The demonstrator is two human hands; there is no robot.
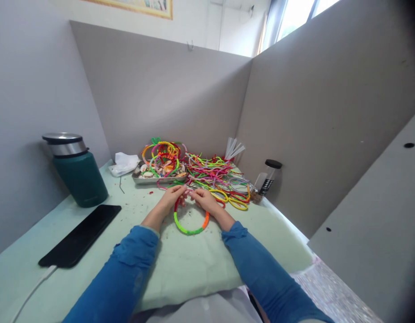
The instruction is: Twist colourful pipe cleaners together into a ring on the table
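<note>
A hoop wrapped in colored pipe cleaners [190, 232], with green, orange and red stretches, hangs below my two hands. My left hand [174, 197] pinches its top left part, by the red section. Close beside it, my right hand [205, 200] has its fingers closed on the top right part, above the orange section. A bit of pink shows between the fingertips, though the fingers hide exactly how it is held. Just beyond the hands lies a pile of loose pipe cleaners [210, 169] in many colors. Yellow pipe cleaner loops [239, 204] lie right of my right hand.
A metal tray [157, 181] holds shells and finished-looking colored hoops [160, 157]. To the left stand a green tumbler [80, 177], a black phone [81, 235] on a cable and a white plastic bag [123, 164]. A black-capped clear jar [268, 179] leans at right. Grey partitions [167, 85] enclose the table.
</note>
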